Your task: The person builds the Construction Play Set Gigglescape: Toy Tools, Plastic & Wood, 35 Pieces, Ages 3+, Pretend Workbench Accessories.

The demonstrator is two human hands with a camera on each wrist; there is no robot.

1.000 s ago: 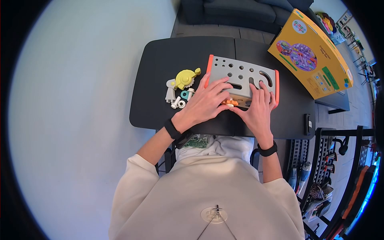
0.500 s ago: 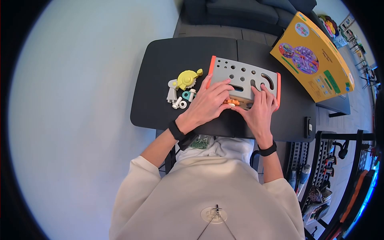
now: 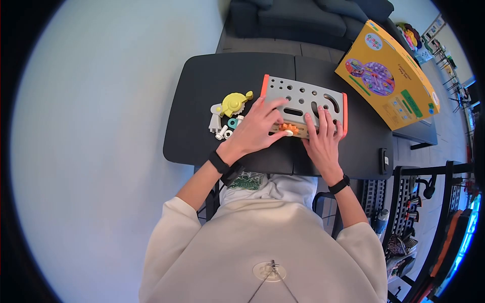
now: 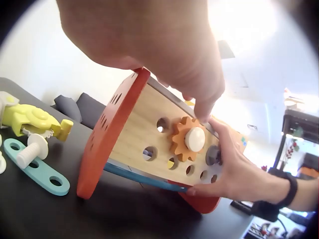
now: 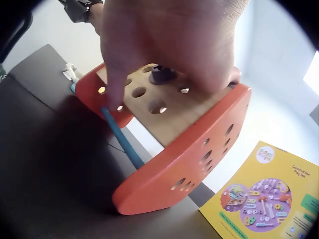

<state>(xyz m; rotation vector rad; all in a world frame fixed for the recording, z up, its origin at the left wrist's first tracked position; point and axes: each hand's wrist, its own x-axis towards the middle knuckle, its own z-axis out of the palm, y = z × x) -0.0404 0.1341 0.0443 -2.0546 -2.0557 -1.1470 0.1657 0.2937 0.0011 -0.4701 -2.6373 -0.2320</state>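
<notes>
A toy workbench (image 3: pixel 303 96) with a grey holed top and red end panels stands tilted on the table. On its wooden front panel (image 4: pixel 130 142) sits an orange gear (image 4: pixel 180 142) with a white bolt head (image 4: pixel 195 139) at its centre. My left hand (image 3: pixel 255 126) hovers over the left part of the bench, thumb extended beside the gear; in the left wrist view a fingertip lies close to the gear's upper edge. My right hand (image 3: pixel 324 144) grips the bench's right part, fingers over the top and thumb at the blue lower bar (image 5: pixel 122 137). A grey bolt piece (image 5: pixel 162 74) sits in the panel.
Left of the bench lie a yellow toy saw (image 3: pixel 234 104), a light grey piece (image 3: pixel 215 118), a teal holed strip (image 4: pixel 42 174) and white bolts (image 4: pixel 32 151). A yellow play-set box (image 3: pixel 386 76) stands at the back right. A small black object (image 3: pixel 384 160) lies near the right edge.
The hands have drawn apart at the gear, leaving more of it in sight. The right thumb has moved away from the gear and lower on the bench. The head view has shifted slightly.
</notes>
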